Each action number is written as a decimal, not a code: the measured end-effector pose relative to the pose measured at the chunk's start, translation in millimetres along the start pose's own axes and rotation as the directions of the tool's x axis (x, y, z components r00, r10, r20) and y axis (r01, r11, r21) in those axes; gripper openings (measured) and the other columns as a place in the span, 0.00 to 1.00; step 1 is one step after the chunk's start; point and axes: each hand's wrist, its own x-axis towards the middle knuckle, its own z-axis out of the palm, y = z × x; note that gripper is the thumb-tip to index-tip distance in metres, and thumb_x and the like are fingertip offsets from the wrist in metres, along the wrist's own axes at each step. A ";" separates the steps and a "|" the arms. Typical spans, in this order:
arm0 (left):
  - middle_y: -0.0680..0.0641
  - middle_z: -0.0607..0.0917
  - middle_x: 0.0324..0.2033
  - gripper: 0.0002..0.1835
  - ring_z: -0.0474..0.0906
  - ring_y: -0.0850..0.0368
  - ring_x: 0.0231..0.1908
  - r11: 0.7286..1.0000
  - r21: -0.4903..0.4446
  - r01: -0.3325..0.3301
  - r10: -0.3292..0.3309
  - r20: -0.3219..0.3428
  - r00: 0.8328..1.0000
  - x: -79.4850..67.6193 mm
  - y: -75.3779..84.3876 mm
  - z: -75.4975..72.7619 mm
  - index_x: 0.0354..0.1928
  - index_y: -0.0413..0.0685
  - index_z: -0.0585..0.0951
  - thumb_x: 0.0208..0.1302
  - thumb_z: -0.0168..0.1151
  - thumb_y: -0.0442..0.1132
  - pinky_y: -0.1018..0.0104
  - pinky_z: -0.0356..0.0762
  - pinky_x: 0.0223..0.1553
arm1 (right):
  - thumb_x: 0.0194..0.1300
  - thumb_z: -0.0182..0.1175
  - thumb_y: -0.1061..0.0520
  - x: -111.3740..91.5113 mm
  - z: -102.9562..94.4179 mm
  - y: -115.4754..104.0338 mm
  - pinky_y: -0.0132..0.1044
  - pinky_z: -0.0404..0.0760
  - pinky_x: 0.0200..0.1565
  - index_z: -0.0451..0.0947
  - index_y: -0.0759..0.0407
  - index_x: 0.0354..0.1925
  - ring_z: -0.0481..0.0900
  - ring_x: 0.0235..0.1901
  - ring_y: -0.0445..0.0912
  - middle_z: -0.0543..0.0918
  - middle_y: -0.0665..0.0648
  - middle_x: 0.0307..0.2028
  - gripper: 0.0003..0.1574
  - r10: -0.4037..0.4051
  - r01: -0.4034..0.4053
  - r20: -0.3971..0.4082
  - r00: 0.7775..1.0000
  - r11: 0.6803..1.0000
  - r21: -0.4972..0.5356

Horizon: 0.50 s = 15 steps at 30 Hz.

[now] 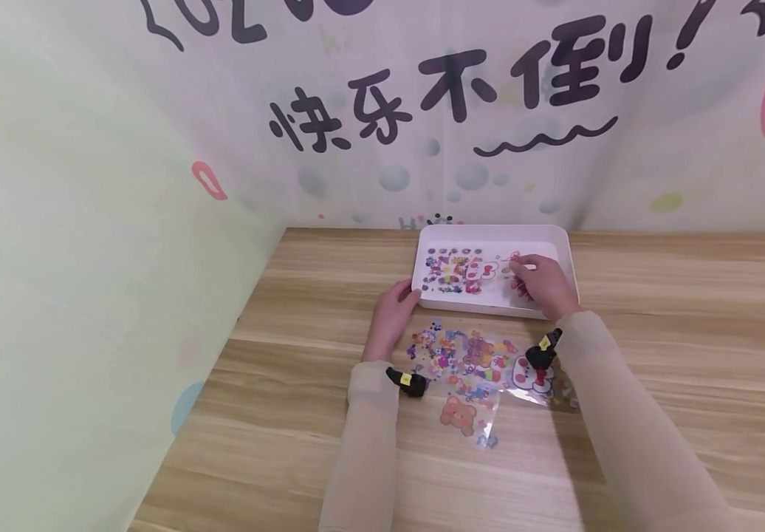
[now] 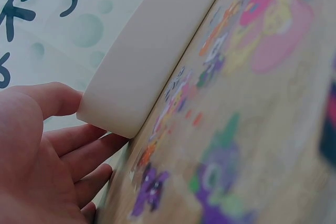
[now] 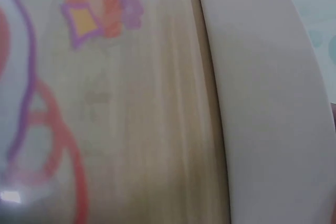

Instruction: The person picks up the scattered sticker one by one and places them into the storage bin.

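Note:
A shallow white tray [image 1: 489, 309] stands at the back of the table, with clear sticker sheets [image 1: 449, 273] inside it. My left hand [image 1: 392, 314] holds the tray's near left corner. In the left wrist view the left hand [image 2: 58, 145] has its thumb on the tray wall [image 2: 136, 51] and its fingers under the corner. Over the right part of the tray, my right hand [image 1: 545, 284] pinches at a sticker sheet with thumb and forefinger. In the right wrist view the right hand is almost wholly hidden behind the tray wall [image 3: 268, 103].
More clear sticker sheets [image 1: 458, 414], printed with a bear and small colourful figures, lie on the wooden table [image 1: 276, 414] in front of the tray, between the forearms. A printed cloth backdrop [image 1: 356, 185] hangs right behind the tray and along the left side.

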 end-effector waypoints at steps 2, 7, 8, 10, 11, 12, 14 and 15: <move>0.55 0.72 0.56 0.25 0.63 0.57 0.58 1.000 0.002 -0.005 0.005 0.000 1.000 0.2 -0.2 0.1 0.60 0.60 0.68 0.61 0.50 0.55 0.57 0.58 0.59 | 0.64 0.44 0.38 0.6 -0.4 0.2 0.35 0.75 0.32 0.62 0.56 0.61 0.73 0.31 0.50 0.77 0.59 0.37 0.35 0.001 -0.001 -0.002 1.000 1.000 0.002; 0.55 0.72 0.56 0.25 0.63 0.58 0.58 1.000 0.001 -0.006 0.006 0.002 1.000 0.4 0.0 0.3 0.60 0.59 0.68 0.61 0.50 0.55 0.58 0.59 0.59 | 0.62 0.46 0.36 3.2 -1.4 1.1 0.35 0.75 0.32 0.62 0.56 0.60 0.74 0.33 0.50 0.77 0.59 0.39 0.36 0.002 -0.002 0.000 1.000 1.000 0.013; 0.55 0.72 0.56 0.25 0.63 0.58 0.58 1.000 0.001 -0.004 0.004 0.001 1.000 0.4 0.2 0.3 0.60 0.59 0.68 0.61 0.50 0.55 0.58 0.59 0.59 | 0.61 0.47 0.36 3.6 -1.5 1.2 0.35 0.76 0.33 0.63 0.56 0.60 0.75 0.34 0.50 0.77 0.59 0.39 0.37 0.003 -0.003 0.000 1.000 1.000 0.015; 0.55 0.72 0.56 0.25 0.63 0.58 0.58 1.000 -0.004 -0.003 0.003 0.002 1.000 0.2 1.1 0.2 0.60 0.59 0.68 0.61 0.50 0.55 0.58 0.59 0.59 | 0.60 0.48 0.35 3.8 -1.5 0.9 0.35 0.76 0.33 0.63 0.56 0.60 0.75 0.35 0.50 0.77 0.58 0.40 0.37 0.004 -0.004 0.000 1.000 1.000 0.019; 0.55 0.72 0.56 0.25 0.63 0.58 0.58 1.000 -0.005 -0.003 0.003 0.001 1.000 0.1 1.5 0.2 0.60 0.59 0.68 0.61 0.50 0.55 0.58 0.59 0.59 | 0.60 0.48 0.35 3.8 -1.4 0.8 0.35 0.76 0.33 0.63 0.56 0.59 0.76 0.35 0.49 0.77 0.58 0.40 0.37 0.002 -0.002 -0.001 1.000 1.000 0.018; 0.55 0.72 0.57 0.25 0.63 0.58 0.58 1.000 -0.004 -0.003 0.003 0.001 1.000 0.0 1.7 0.2 0.60 0.59 0.68 0.61 0.50 0.54 0.58 0.59 0.59 | 0.60 0.48 0.36 3.9 -1.2 0.8 0.35 0.76 0.33 0.63 0.57 0.59 0.77 0.35 0.49 0.78 0.58 0.40 0.37 0.002 -0.002 0.000 1.000 1.000 0.020; 0.54 0.72 0.57 0.25 0.63 0.57 0.58 1.000 -0.002 -0.003 0.003 0.001 1.000 -0.1 1.8 0.2 0.61 0.59 0.68 0.61 0.50 0.54 0.58 0.59 0.59 | 0.61 0.49 0.37 3.8 -0.9 0.7 0.36 0.77 0.33 0.63 0.58 0.59 0.78 0.34 0.49 0.78 0.59 0.39 0.36 0.002 -0.002 0.003 1.000 1.000 0.024; 0.54 0.71 0.57 0.25 0.63 0.57 0.59 1.000 0.000 -0.003 0.003 0.002 1.000 -0.1 1.7 0.3 0.61 0.59 0.68 0.61 0.50 0.54 0.58 0.59 0.59 | 0.61 0.49 0.37 4.0 -0.6 0.8 0.36 0.77 0.33 0.64 0.58 0.59 0.79 0.33 0.48 0.79 0.58 0.39 0.36 0.005 -0.005 0.002 1.000 1.000 0.028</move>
